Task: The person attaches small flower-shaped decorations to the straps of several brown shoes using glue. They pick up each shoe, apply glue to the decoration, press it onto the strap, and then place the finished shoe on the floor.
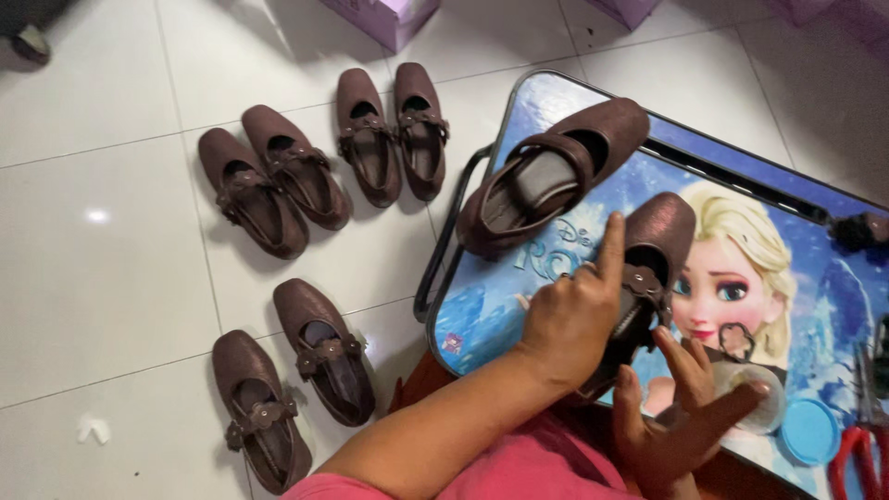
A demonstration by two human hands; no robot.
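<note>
My left hand grips a dark brown strapped shoe at its side, index finger pointing up along it. The shoe rests tilted on a small blue folding table with a cartoon picture on top. My right hand is just below the shoe with fingers apart. Its fingertips are close to the flower ornament on the strap and over a small clear round jar. It holds nothing that I can see. A second matching shoe lies on the table's far left corner.
Three pairs of the same brown shoes sit on the white tiled floor to the left. On the table are a loose dark ornament, a blue lid and a red-handled tool. A purple box stands at the top.
</note>
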